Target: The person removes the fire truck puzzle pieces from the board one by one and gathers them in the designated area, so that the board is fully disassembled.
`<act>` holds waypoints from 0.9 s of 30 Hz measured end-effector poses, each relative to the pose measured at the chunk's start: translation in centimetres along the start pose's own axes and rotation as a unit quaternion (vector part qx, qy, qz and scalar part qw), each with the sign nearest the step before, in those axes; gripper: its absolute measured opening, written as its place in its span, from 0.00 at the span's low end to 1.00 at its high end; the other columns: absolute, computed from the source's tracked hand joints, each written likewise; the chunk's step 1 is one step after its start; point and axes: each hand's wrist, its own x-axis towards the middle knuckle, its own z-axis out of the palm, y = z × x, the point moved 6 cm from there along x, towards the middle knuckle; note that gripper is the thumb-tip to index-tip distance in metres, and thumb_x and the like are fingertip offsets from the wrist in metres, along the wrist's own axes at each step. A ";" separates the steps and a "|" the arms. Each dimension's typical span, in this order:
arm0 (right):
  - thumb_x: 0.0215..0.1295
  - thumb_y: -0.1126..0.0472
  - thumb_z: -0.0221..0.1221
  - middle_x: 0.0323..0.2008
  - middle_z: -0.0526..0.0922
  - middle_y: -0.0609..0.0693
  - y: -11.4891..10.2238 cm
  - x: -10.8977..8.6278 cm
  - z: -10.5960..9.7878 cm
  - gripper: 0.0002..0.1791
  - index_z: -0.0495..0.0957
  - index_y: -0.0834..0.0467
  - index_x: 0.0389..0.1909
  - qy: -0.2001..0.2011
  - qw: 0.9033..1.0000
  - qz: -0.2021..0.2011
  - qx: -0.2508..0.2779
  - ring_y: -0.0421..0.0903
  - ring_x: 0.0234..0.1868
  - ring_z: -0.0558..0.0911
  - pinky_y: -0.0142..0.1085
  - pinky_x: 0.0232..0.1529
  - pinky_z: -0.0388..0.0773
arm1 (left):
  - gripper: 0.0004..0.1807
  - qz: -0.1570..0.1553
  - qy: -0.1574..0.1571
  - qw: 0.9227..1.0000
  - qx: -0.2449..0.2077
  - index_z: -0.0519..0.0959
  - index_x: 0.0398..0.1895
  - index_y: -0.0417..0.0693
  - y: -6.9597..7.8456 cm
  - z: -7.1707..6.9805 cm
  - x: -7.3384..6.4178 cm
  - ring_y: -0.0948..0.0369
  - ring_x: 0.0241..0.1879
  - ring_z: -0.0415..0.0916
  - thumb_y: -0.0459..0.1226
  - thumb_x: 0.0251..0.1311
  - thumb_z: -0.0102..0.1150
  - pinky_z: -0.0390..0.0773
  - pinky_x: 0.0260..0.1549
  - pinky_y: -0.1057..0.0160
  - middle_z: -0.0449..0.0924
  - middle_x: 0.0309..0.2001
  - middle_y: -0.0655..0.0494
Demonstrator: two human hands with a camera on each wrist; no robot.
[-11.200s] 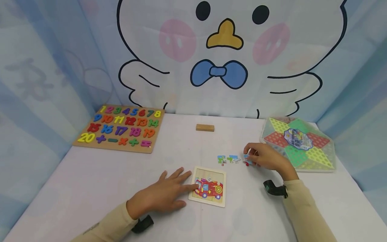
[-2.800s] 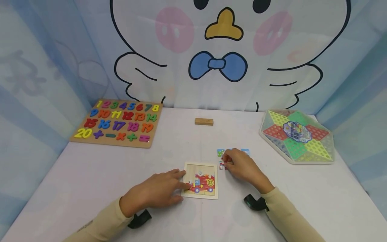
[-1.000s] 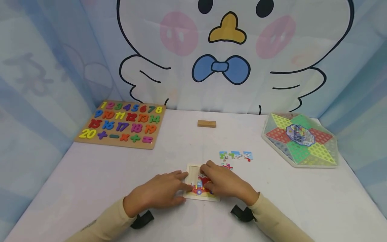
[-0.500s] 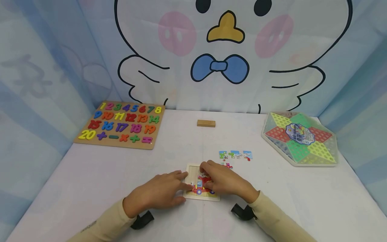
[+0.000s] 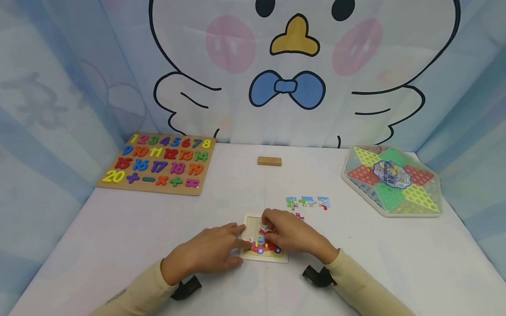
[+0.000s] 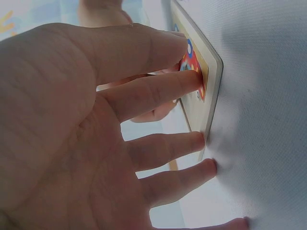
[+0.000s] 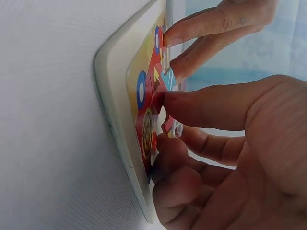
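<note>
A small wooden jigsaw tray [image 5: 250,221] with a red vehicle picture lies in front of me. My left hand [image 5: 201,250] is spread at its left side, the index finger pressing the picture's left part and other fingertips at the frame and table. Over the tray's right half, my right hand [image 5: 296,232] pinches a red puzzle piece [image 7: 167,125] between thumb and curled fingers; the piece is largely hidden by them. In the right wrist view, the thumb touches the red part of the picture. Loose puzzle pieces [image 5: 307,202] lie behind the right hand, one partly covered by it.
A board of coloured numbers [image 5: 168,162] lies at the back left. A small wooden block [image 5: 269,161] lies at the back middle. At the back right is a hexagonal box [image 5: 391,182] with coloured triangles. A printed curtain hangs behind the table.
Since 2.8 seconds ago, my right hand has moved from the loose pieces left onto the tray. Over the last second it shifts only slightly there; the left hand stays put.
</note>
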 end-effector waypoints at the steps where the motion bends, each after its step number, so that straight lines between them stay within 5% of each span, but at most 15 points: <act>1: 0.65 0.66 0.66 0.29 0.72 0.42 0.0 0.0 0.0 0.09 0.75 0.57 0.41 0.004 1.000 -0.001 0.000 0.40 0.30 0.72 0.34 0.33 0.72 | 0.20 0.000 0.000 1.000 0.000 0.84 0.61 0.62 0.0 0.0 0.0 0.48 0.74 0.63 0.47 0.65 0.68 0.74 0.58 0.36 0.69 0.73 0.48; 27: 0.67 0.68 0.64 0.25 0.73 0.42 0.1 0.0 -0.2 0.08 0.73 0.57 0.39 0.005 0.997 -0.025 0.076 0.36 0.26 0.72 0.31 0.29 0.71 | 0.20 0.004 0.008 1.000 0.002 0.85 0.60 0.62 0.1 -0.1 -0.1 0.48 0.73 0.64 0.46 0.65 0.69 0.75 0.58 0.37 0.70 0.72 0.47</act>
